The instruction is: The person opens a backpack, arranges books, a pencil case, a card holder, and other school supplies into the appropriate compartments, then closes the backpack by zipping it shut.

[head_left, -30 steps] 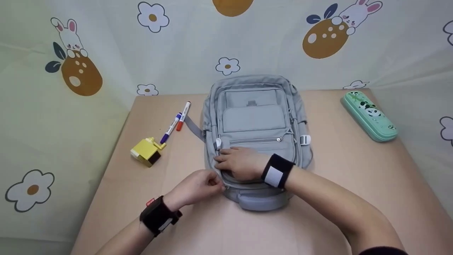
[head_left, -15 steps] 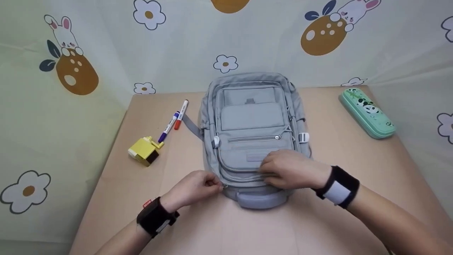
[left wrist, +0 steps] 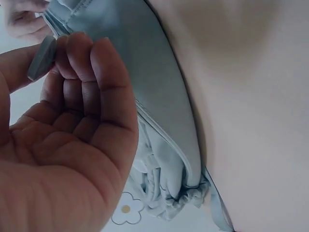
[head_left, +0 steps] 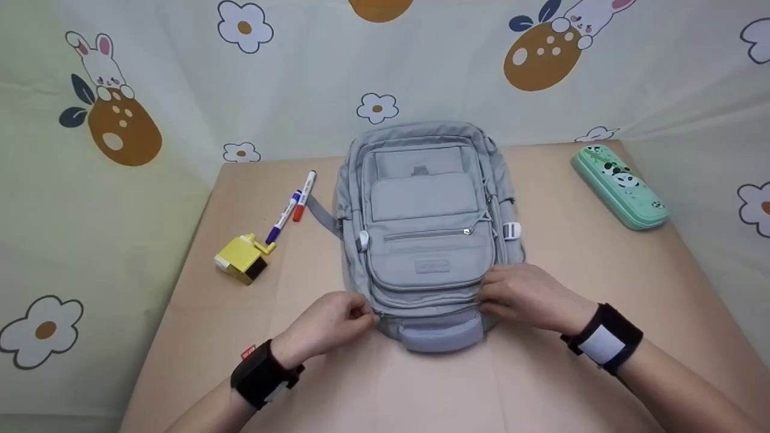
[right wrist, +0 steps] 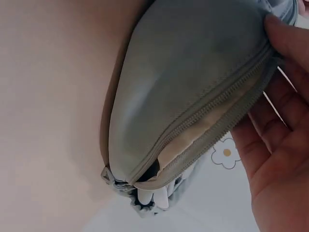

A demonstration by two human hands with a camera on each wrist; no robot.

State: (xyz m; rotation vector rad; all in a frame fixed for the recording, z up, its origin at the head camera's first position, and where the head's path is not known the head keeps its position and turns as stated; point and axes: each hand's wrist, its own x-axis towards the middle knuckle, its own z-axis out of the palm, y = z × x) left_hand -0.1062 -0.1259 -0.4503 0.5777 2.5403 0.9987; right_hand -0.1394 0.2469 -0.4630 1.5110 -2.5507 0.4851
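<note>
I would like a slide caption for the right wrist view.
A right hand holds a grey backpack along the edge of its parted zipper.

Pale printed cloth (head_left: 301,96) (slightly creased) borders a tan tabletop (head_left: 433,394).

The bare left hand (left wrist: 72,128) pinches a flat grey tab (left wrist: 42,59) in its grip, in front of a grey-blue fabric backpack (left wrist: 157,63) against the tan tabletop (left wrist: 256,121). Part of the right hand (left wrist: 25,21) shows upper left; a grey webbing strap (left wrist: 218,205) lies lower right.
</note>
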